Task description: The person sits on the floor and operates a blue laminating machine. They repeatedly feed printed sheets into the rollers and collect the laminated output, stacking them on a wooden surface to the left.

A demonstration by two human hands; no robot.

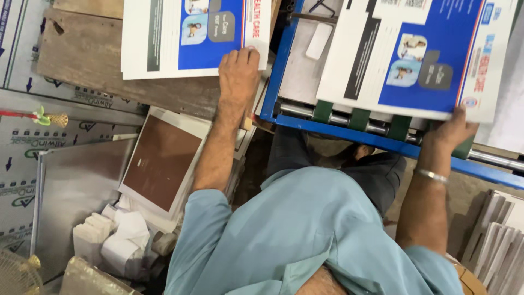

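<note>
My left hand (238,71) reaches forward to the near right corner of a stack of white and blue printed sheets (164,38) on a worn wooden table (82,60). Its fingers lie on top of the corner, gripping it. My right hand (452,131), with a metal bracelet on the wrist, holds the near edge of a second stack of the same printed sheets (415,54). That stack rests tilted on a blue machine frame (338,131) with a steel roller and green bands (357,118).
A brown-faced board (161,161) lies below the table at left, beside a metal sheet (76,186) and wads of white paper (120,240). Grey boards (496,240) lean at the lower right. Printed cardboard (22,136) covers the left side.
</note>
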